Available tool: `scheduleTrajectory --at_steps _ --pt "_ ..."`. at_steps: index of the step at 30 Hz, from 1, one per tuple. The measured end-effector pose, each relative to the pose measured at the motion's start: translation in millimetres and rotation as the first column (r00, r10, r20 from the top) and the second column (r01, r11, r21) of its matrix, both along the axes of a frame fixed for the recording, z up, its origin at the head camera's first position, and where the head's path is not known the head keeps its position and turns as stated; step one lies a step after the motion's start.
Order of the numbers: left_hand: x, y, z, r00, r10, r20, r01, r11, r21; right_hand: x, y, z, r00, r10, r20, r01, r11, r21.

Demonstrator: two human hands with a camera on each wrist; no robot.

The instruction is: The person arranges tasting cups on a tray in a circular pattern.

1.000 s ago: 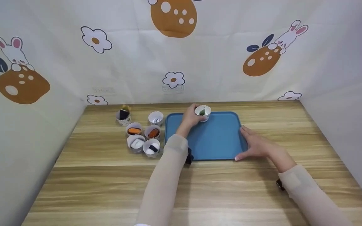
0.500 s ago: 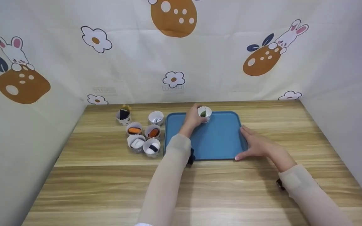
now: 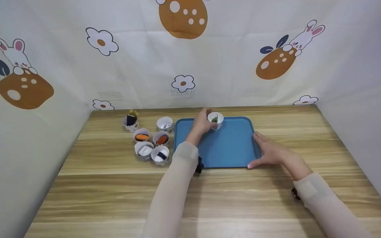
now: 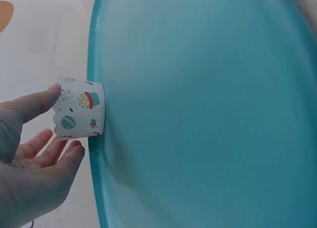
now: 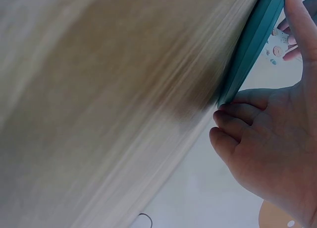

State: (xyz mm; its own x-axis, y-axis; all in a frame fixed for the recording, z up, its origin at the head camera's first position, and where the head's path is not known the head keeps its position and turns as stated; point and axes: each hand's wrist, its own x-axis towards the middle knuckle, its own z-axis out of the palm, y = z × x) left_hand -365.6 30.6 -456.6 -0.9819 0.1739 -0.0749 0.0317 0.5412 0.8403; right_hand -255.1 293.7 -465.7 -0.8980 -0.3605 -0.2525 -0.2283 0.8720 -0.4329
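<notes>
A white paper baking cup [image 3: 217, 127] printed with cupcakes stands on the back part of a blue tray [image 3: 227, 148]. Inside it shows a small green leaf-like piece [image 3: 214, 119]. My left hand [image 3: 201, 123] is around the cup's left side. In the left wrist view, the thumb of my left hand [image 4: 37, 178] is at the cup's scalloped rim, and its loosely spread fingertips show a small gap from the wall. At the tray's right edge, my right hand [image 3: 271, 152] rests with thumb and fingers spread, touching the front right corner and side.
Left of the tray stand several paper cups: one with a dark piece [image 3: 131, 120], one with an orange sushi piece [image 3: 142, 137], one with a reddish piece [image 3: 162, 139], others with white pieces [image 3: 144, 150]. A patterned cloth [image 3: 230, 59] rises behind the wooden table [image 3: 117, 198].
The cup has shifted slightly right and down onto the tray over the last second. Since half a second ago, my left hand has drawn a little left while the cup stays. My right hand holds still.
</notes>
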Motion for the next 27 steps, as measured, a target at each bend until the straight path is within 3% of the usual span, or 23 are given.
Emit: scheduleTrajectory --at_steps 12,21,27 --pt "7.4 -7.0 18.1 0.998 -0.042 -0.052 0.046 0.996 0.078 0.0 -1.3 0.8 0.999 0.023 -0.035 -0.023 1.0 0.015" --pt "12.7 -16.2 30.0 0.994 -0.073 -0.085 0.088 0.978 0.19 -0.4 -2.4 1.2 0.999 0.026 -0.047 -0.025 1.0 0.015" --pt "14.7 -22.7 37.6 0.99 -0.097 -0.106 0.118 0.968 0.221 0.3 -3.2 0.5 0.998 0.027 -0.051 -0.026 0.999 0.021"
